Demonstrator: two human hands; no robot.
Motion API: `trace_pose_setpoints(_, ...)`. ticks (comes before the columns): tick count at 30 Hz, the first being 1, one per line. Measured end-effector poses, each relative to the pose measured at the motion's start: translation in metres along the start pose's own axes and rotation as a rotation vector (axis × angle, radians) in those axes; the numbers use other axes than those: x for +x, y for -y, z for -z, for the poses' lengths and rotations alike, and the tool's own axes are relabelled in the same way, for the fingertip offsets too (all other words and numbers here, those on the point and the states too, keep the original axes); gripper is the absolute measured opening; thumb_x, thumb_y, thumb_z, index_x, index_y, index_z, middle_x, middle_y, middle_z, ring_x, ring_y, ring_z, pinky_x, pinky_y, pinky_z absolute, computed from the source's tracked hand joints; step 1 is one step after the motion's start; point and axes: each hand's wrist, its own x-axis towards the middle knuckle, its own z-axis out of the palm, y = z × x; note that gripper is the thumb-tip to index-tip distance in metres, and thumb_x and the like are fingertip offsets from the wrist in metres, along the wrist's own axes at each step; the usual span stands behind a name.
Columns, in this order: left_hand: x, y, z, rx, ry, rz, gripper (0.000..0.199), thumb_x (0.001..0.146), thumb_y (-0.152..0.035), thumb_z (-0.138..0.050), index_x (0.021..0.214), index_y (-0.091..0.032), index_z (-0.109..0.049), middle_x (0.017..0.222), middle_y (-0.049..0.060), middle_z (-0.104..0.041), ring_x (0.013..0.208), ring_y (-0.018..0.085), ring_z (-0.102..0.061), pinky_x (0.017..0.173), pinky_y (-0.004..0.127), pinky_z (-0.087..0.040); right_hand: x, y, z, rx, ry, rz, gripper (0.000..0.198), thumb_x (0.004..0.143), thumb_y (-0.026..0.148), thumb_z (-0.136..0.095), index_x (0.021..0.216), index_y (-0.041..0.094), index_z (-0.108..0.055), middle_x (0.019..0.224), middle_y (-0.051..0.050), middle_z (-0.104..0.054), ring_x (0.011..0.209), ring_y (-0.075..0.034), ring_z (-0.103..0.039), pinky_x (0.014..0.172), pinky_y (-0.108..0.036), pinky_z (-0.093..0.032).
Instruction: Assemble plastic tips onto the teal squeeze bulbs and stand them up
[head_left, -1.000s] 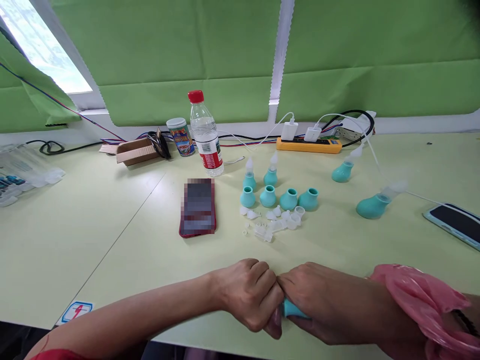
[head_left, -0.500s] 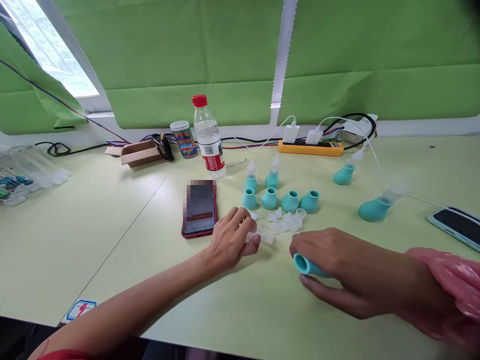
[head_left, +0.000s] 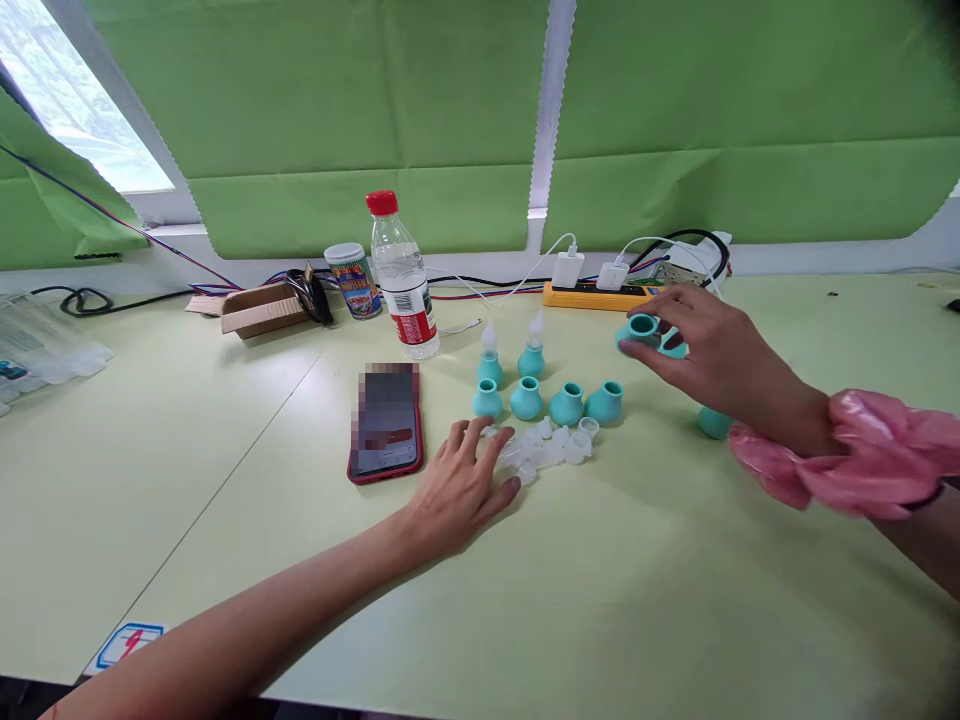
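Note:
My right hand [head_left: 709, 345] pinches a teal rubber bulb [head_left: 637, 342] between thumb and fingers, its round opening facing up, toward the back right. Just behind it, partly covered by the fingers, is another teal bulb [head_left: 674, 346]. With fingers spread, my left hand [head_left: 461, 485] rests at the left edge of a pile of clear plastic nozzle pieces [head_left: 551, 450]. Beyond the pile stands a row of several open teal bulbs [head_left: 527, 400]. Two bulbs with clear pointed nozzles [head_left: 532, 358] stand upright behind that row. My right wrist partly hides one more teal bulb [head_left: 714, 422].
A red-cased phone [head_left: 386, 425] lies left of my left hand. Behind it stand a red-capped water bottle [head_left: 405, 285] and a printed can [head_left: 352, 282]. A yellow power strip [head_left: 585, 298] with white chargers and cables runs along the back. A cardboard box [head_left: 262, 310] sits back left.
My right hand has moved from the front up to the back right with the teal bulb, which now faces upward. My left hand's fingers have spread beside the clear pieces. The view has shifted slightly.

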Motion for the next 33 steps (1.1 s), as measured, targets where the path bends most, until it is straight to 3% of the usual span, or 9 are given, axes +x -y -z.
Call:
trace_pose_setpoints(6,0.000,0.001,0.000,-0.069,0.015,-0.090,0.038,0.086,-0.024,-0.034,0.122,-0.012,-0.034,0.119,0.016,-0.035,0.110,0.026,-0.034,0.089,0.043,-0.039,0.007,-0.033,-0.036,-0.090,0.340,-0.027,0.034,0.078,0.038,-0.042,0.093,0.011,-0.057,0.089,-0.010,-0.059,0.079,-0.023,-0.056,0.071,-0.032,-0.042)
trace_pose_setpoints(10,0.000,0.000,0.002,-0.061,0.050,-0.108,0.041,0.086,-0.025,-0.033,0.125,-0.012,-0.032,0.120,0.016,-0.034,0.111,0.026,-0.031,0.091,0.044,-0.037,0.006,-0.042,-0.046,-0.065,0.481,-0.057,0.043,0.079,0.042,-0.039,0.106,0.010,-0.053,0.092,-0.010,-0.061,0.085,-0.023,-0.056,0.073,-0.032,-0.042)
trace_pose_setpoints(13,0.000,-0.001,0.003,-0.044,0.074,-0.127,0.040,0.087,-0.026,-0.032,0.126,-0.020,-0.032,0.123,0.014,-0.031,0.109,0.026,-0.032,0.090,0.047,-0.037,0.006,-0.038,-0.036,-0.104,0.423,-0.094,0.053,0.079,0.049,-0.039,0.117,0.012,-0.044,0.103,-0.011,-0.058,0.092,-0.026,-0.053,0.075,-0.035,-0.042)
trace_pose_setpoints(17,-0.001,0.000,0.001,-0.037,0.080,-0.161,0.038,0.087,-0.024,-0.033,0.124,-0.021,-0.036,0.125,0.014,-0.030,0.109,0.027,-0.031,0.089,0.048,-0.038,0.007,-0.030,-0.011,-0.348,0.115,-0.100,0.057,0.080,0.049,-0.040,0.124,0.013,-0.037,0.125,-0.018,-0.039,0.107,-0.034,-0.040,0.071,-0.039,-0.042)
trace_pose_setpoints(19,-0.002,0.001,-0.001,-0.041,0.085,-0.166,0.039,0.086,-0.019,-0.033,0.125,-0.020,-0.035,0.125,0.014,-0.031,0.111,0.027,-0.030,0.090,0.047,-0.038,0.008,-0.031,-0.006,-0.459,0.056,-0.132,0.060,0.078,0.048,-0.043,0.127,0.016,-0.032,0.132,-0.019,-0.026,0.108,-0.040,-0.033,0.062,-0.038,-0.042)
trace_pose_setpoints(21,-0.003,0.002,-0.003,-0.058,0.096,-0.175,0.043,0.084,-0.013,-0.033,0.126,-0.019,-0.032,0.126,0.014,-0.029,0.113,0.027,-0.028,0.091,0.046,-0.038,0.009,-0.040,-0.008,-0.485,0.173,-0.171,0.060,0.077,0.045,-0.045,0.128,0.018,-0.030,0.133,-0.020,-0.023,0.105,-0.043,-0.034,0.057,-0.037,-0.041)
trace_pose_setpoints(25,-0.002,0.004,-0.005,-0.098,0.081,-0.192,0.051,0.078,-0.003,-0.033,0.127,-0.015,-0.025,0.126,0.015,-0.032,0.116,0.025,-0.027,0.093,0.043,-0.037,0.010,-0.064,-0.020,-0.397,0.450,-0.185,0.046,0.079,0.033,-0.039,0.121,0.014,-0.040,0.120,-0.017,-0.041,0.094,-0.031,-0.047,0.060,-0.033,-0.039)
trace_pose_setpoints(29,-0.002,0.003,-0.006,-0.107,0.016,-0.185,0.049,0.078,-0.004,-0.033,0.126,-0.013,-0.023,0.124,0.015,-0.034,0.115,0.024,-0.029,0.092,0.043,-0.038,0.011,-0.076,-0.024,-0.414,0.448,-0.196,0.046,0.076,0.028,-0.040,0.120,0.013,-0.041,0.115,-0.017,-0.042,0.091,-0.028,-0.049,0.056,-0.031,-0.036)
trace_pose_setpoints(33,-0.002,0.001,-0.004,-0.074,-0.118,-0.116,0.039,0.073,-0.009,-0.041,0.112,-0.012,-0.037,0.113,0.016,-0.040,0.104,0.025,-0.037,0.083,0.042,-0.042,0.012,-0.075,-0.025,-0.454,0.456,-0.204,0.047,0.073,0.029,-0.046,0.117,0.012,-0.045,0.110,-0.018,-0.042,0.084,-0.028,-0.051,0.057,-0.031,-0.035)
